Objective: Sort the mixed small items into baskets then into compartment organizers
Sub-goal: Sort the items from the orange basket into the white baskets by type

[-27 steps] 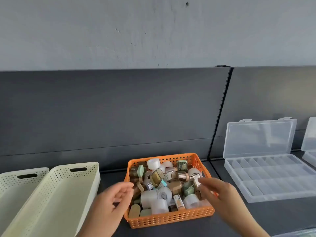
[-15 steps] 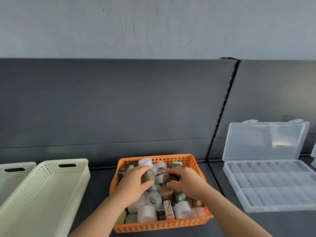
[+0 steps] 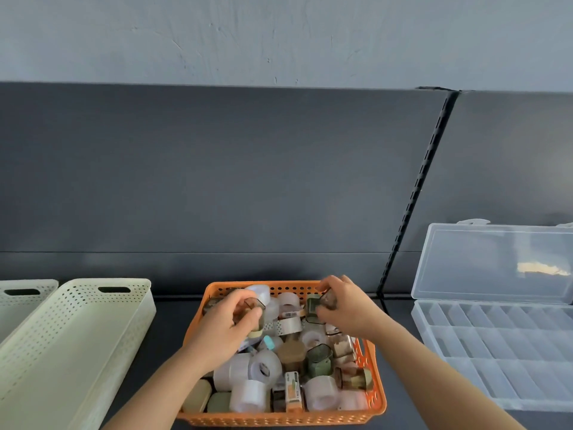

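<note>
An orange perforated basket (image 3: 376, 401) sits in front of me, heaped with several small items: white tape rolls (image 3: 248, 395), olive and brown little boxes (image 3: 319, 361), a small orange-labelled box (image 3: 293, 391). My left hand (image 3: 228, 324) is over the basket's left half and grips a small smoky clear box (image 3: 255, 305). My right hand (image 3: 344, 305) is over the far right part and pinches a small dark clear box (image 3: 327, 301). Both hands are just above the pile.
A cream perforated basket (image 3: 77, 339) lies to the left, with another cream basket (image 3: 18, 293) beyond it at the frame's edge. A clear compartment organizer (image 3: 496, 352) with its lid (image 3: 496, 262) up stands to the right. A dark back panel rises behind everything.
Both hands have reached into the orange basket, taken hold of small clear boxes and moved slightly apart and up. The camera has shifted right and closer.
</note>
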Demonstrator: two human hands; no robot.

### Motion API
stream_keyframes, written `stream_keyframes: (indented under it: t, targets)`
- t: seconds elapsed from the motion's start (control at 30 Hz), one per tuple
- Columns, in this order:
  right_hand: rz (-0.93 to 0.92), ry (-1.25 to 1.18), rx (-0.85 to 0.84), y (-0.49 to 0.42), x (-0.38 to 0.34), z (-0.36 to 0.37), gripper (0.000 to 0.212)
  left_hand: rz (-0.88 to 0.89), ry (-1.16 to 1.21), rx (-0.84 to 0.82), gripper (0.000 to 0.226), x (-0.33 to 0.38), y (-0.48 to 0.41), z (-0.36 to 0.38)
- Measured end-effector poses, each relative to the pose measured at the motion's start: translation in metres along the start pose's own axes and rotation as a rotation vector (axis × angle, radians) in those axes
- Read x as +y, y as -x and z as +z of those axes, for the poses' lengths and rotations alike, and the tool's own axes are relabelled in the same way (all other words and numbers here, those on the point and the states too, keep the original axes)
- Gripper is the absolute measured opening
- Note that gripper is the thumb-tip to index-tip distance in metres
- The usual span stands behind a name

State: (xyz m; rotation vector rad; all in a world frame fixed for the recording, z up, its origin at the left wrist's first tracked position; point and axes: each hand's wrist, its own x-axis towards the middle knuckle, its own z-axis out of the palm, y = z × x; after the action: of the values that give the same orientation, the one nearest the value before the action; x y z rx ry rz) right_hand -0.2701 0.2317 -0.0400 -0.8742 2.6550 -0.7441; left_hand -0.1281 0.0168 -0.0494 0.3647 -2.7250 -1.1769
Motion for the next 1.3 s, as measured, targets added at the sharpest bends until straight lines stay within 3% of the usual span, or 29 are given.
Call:
stream_keyframes:
  t: [0.07, 0.17, 0.37, 0.5, 0.63, 0.9, 1.3]
  targets:
    - [0.017, 0.084, -0.005, -0.006, -0.002, 0.003, 0.049, -0.039, 0.066, 0.028, 0.021, 0.001, 0.002, -0.002]
    - [0.038, 0.126, 0.005, -0.014, -0.005, 0.006, 0.048, -0.075, 0.133, 0.047, 0.022, 0.002, 0.005, -0.006]
    - [-0.049, -0.157, 0.126, -0.010, -0.041, 0.010, 0.045, -0.101, 0.259, 0.201, 0.033, 0.002, 0.025, -0.031]
    - [-0.157, -0.270, 0.084, -0.007, -0.097, 0.025, 0.048, -0.164, 0.297, 0.348, 0.043, -0.017, 0.052, -0.076]
    - [-0.198, -0.319, -0.004, -0.019, -0.153, 0.058, 0.042, -0.194, 0.295, 0.455, 0.036, -0.050, 0.077, -0.136]
    - [-0.258, -0.232, -0.087, -0.060, -0.266, 0.140, 0.050, -0.200, -0.092, 0.219, 0.049, -0.172, 0.060, -0.229]
    - [-0.102, 0.295, -0.236, -0.103, -0.320, 0.209, 0.050, -0.009, -0.597, -0.121, 0.055, -0.244, 0.029, -0.241]
